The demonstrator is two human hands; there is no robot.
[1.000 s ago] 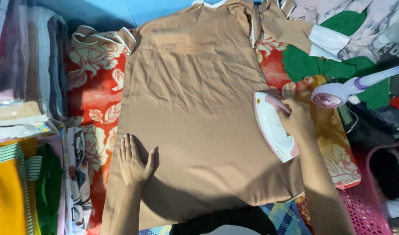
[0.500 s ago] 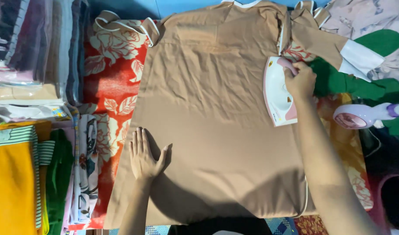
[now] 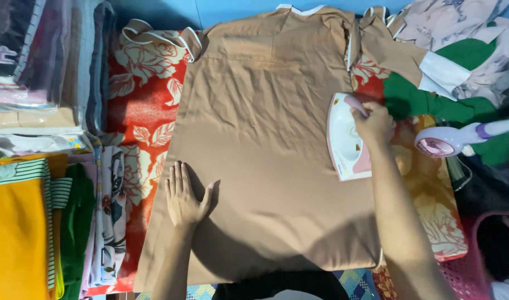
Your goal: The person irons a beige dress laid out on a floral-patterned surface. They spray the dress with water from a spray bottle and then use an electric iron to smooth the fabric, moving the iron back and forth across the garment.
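Note:
A tan garment (image 3: 265,144) with white trim lies spread flat over a red floral cloth (image 3: 140,122). My left hand (image 3: 183,195) rests flat on its lower left part, fingers apart, pressing the fabric down. My right hand (image 3: 372,123) grips the handle of a white and pink clothes iron (image 3: 346,139), which sits on the garment's right edge. The fabric above the middle is still creased.
Folded clothes are stacked at the left (image 3: 38,83), with yellow, green and striped pieces (image 3: 26,233) below. A loose heap of green and pale clothes (image 3: 460,66) lies at the upper right. A lilac handheld appliance (image 3: 449,141) and a pink basket (image 3: 476,266) sit at the right.
The iron first slid up along the garment's right side, then came back down a little. My left hand stayed pressed on the lower left fabric.

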